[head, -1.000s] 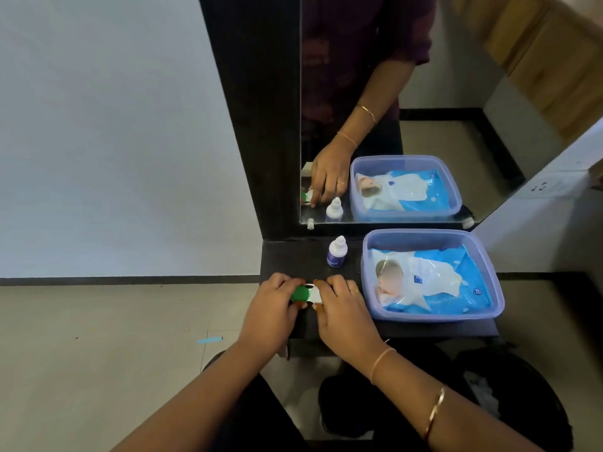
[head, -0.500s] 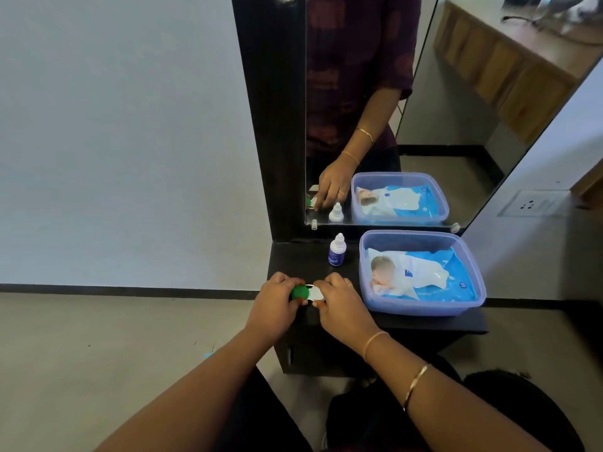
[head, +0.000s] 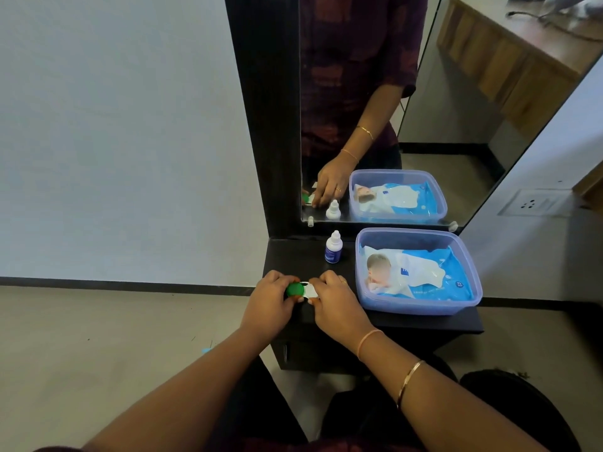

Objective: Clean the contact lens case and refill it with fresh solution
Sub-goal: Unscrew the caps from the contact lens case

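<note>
A small contact lens case (head: 308,290) rests on the black shelf (head: 385,321) near its front left corner. Its green cap (head: 294,289) faces up on the left side; the white side is mostly covered. My left hand (head: 269,305) pinches the green cap with thumb and fingers. My right hand (head: 336,305) grips the white end of the case. A small white solution bottle (head: 333,247) with a blue label stands upright behind the hands, close to the mirror.
A translucent blue tub (head: 421,305) holding a pack of wet wipes (head: 414,275) fills the right half of the shelf. A mirror (head: 375,109) in a black frame rises behind. The grey wall is left, the floor below.
Both hands have stayed on the case in the same grip. The head has tilted up and back, so the shelf sits lower and smaller in view.
</note>
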